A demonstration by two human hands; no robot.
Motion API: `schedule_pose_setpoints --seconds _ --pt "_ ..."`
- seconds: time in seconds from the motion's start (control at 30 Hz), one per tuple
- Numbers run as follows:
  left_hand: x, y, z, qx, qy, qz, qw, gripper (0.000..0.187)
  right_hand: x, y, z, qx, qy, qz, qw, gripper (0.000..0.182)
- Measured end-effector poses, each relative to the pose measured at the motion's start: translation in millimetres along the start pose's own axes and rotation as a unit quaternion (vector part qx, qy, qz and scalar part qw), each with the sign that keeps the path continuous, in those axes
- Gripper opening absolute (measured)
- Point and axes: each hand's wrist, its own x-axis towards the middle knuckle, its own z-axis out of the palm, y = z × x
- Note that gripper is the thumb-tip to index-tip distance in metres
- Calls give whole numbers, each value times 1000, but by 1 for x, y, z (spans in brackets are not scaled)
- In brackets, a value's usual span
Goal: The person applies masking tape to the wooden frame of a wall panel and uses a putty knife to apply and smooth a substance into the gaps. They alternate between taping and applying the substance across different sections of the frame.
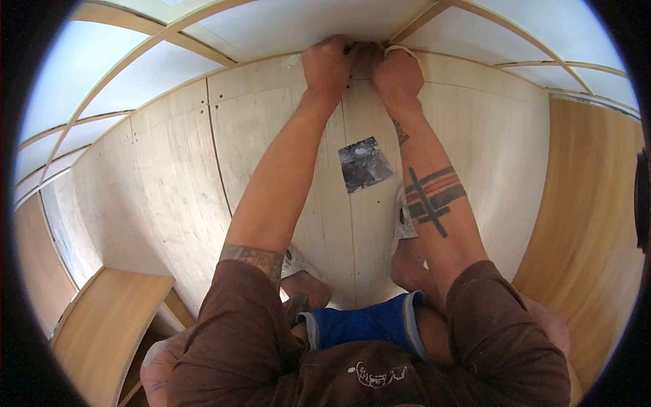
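At the top middle, my left hand (327,64) and my right hand (399,72) are side by side with curled fingers. Between them is a small brownish sheet (365,62), pinched from both sides, its upper part in shadow. It sits low against the white wall panel (291,30), where the wall meets the pale plywood floor (271,95). A pale band or strip (405,49) curves over the back of my right hand. Nearer to me, a dark square sheet (366,165) with whitish smears lies flat on the floor between my forearms.
Thin wooden battens (114,79) frame the white wall panels. A wooden box-like unit (115,308) with an open side stands at lower left. Along the right runs a wood-faced panel (583,203). Small screws and seams mark the floor boards. My bent legs are below my arms.
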Motion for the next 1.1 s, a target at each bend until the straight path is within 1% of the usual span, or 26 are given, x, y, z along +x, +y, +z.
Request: schedule_pose_setpoints --seconds 0.07,0.1,0.17,0.2,0.27,0.3,0.37,0.4,0.47,0.5,0.57,0.6,0.67,0.7,0.77,0.8,0.87,0.9,0.97,1.0,1.07,1.1 --pt "-1 1 2 4 6 -24 1000 27 -1 7 0 -1 19 -43 999 55" --pt "-2 0 3 4 7 -28 1000 27 0 13 -2 -3 17 -44 999 55" --pt "-3 -2 5 -2 16 -28 999 29 1 29 -4 -11 18 -134 991 56" --pt "-4 -2 5 0 17 -36 999 29 -1 35 -6 -13 11 -138 990 56" --pt "-2 -1 3 1 2 -43 999 36 -8 36 -20 -47 2 -214 976 56" --pt "-2 -1 2 5 6 -49 999 36 -7 41 -22 -48 -2 -221 974 56" --pt "-3 1 2 2 0 -69 998 39 -5 50 -28 -127 -7 -271 954 56" --pt "-2 1 0 3 1 -69 998 39 -2 53 -30 -127 -6 -272 954 56" --pt "-2 4 0 15 16 -56 998 41 0 54 -41 -190 -24 -209 959 56" --pt "-1 6 0 13 15 -54 998 41 3 56 -40 -191 -22 -206 959 56" --pt "2 12 -5 24 -51 -111 992 29 13 57 -34 -136 35 -186 972 58" --pt "2 14 -7 24 -51 -110 992 29 17 58 -30 -135 36 -186 972 58" --pt "-1 17 -5 30 -15 -105 994 28 15 53 -24 -132 47 -140 980 53" --pt "-2 17 -5 29 -18 -104 994 28 15 52 -22 -132 46 -137 981 53" --pt "-4 12 -3 0 5 -77 997 38 14 45 -23 -123 36 -109 986 51" --pt "-5 11 -2 1 4 -78 997 38 13 42 -23 -123 34 -109 986 51" --pt "-5 13 -1 27 38 -42 998 27 14 39 -23 -110 31 -82 990 42" --pt "-5 14 -2 27 37 -42 998 27 14 40 -21 -111 31 -81 990 42" --pt "-4 13 1 33 36 -38 998 27 15 45 -16 -65 60 -98 991 54" --pt "-4 13 2 32 36 -37 998 27 17 47 -15 -65 61 -97 991 54" --pt "-3 15 1 50 20 -39 998 28 15 43 -16 -89 35 -71 993 28" --pt "-2 17 2 49 19 -38 998 28 14 42 -17 -90 36 -69 993 28"
